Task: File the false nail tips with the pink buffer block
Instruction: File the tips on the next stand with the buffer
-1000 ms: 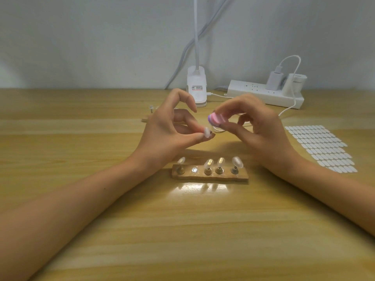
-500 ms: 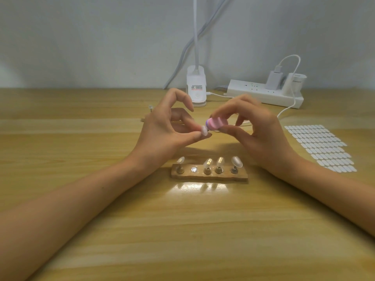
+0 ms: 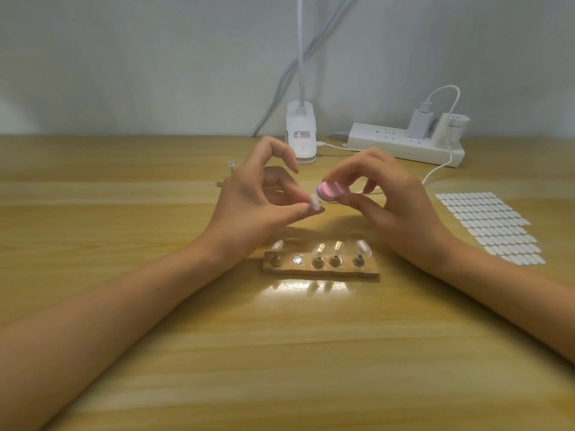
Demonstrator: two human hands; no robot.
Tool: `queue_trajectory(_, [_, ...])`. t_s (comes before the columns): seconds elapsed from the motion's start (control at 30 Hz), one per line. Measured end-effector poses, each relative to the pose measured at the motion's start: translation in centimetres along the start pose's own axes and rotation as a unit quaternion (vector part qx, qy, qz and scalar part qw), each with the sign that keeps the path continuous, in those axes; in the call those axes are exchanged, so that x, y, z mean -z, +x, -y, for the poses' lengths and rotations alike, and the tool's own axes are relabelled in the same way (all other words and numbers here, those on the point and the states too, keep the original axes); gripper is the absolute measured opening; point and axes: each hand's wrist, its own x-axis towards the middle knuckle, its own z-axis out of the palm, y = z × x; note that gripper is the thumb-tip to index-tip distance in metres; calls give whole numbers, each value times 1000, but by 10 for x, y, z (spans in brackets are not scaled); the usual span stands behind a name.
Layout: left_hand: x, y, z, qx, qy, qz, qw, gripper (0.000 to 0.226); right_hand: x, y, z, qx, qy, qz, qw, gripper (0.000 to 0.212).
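Okay, on the light wooden table we start at the left hand: raised above the table, thumb and middle finger pinching a translucent white false nail tip, index finger arched up and free. Behind it we see a white clip-on lamp base at the wall. Below the hands, a small wooden holder strip lies on the table, carrying four more clear nail tips on metal pegs; second slot from the left shows only a shiny disc. The pink buffer block is in the air, its end touching the pinched tip. We see the right hand gripping it between thumb and curled fingers. Further right are a white power strip with plugs and a sheet of white oval tabs.
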Motion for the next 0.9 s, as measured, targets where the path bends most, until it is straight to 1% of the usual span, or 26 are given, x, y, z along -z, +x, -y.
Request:
queue_trajectory(0.07, [0, 0, 1, -1, -5, 1, 1000, 45, 1, 0, -2, -15, 2, -22, 1000, 11])
queue_trajectory(0.23, [3, 3, 3, 29, -70, 26, 997, 49, -1, -1, 2, -3, 24, -37, 999, 23])
queue_trajectory(0.4, [3, 7, 4, 51, -69, 19, 996, 50, -2, -1, 5, 10, 39, -35, 999, 17])
queue_trajectory(0.53, [2, 7, 3, 74, -76, 36, 994, 48, -2, -2, 3, 11, 39, -30, 999, 14])
queue_trajectory(0.67, [3, 5, 4, 76, -88, 22, 993, 44, -2, -2, 2, 7, 36, -25, 999, 12])
queue_trajectory(0.77, [3, 4, 3, 66, -91, 22, 993, 44, -3, -1, 4, 0, 40, -30, 999, 19])
queue_trajectory(0.83, [2, 3, 1, 49, -71, 18, 996, 44, -2, -1, 5, -1, 42, -31, 999, 21])
queue_trajectory(0.9, [1, 3, -1, 27, -32, 8, 999, 48, -1, 0, 5, 14, 44, -25, 999, 16])
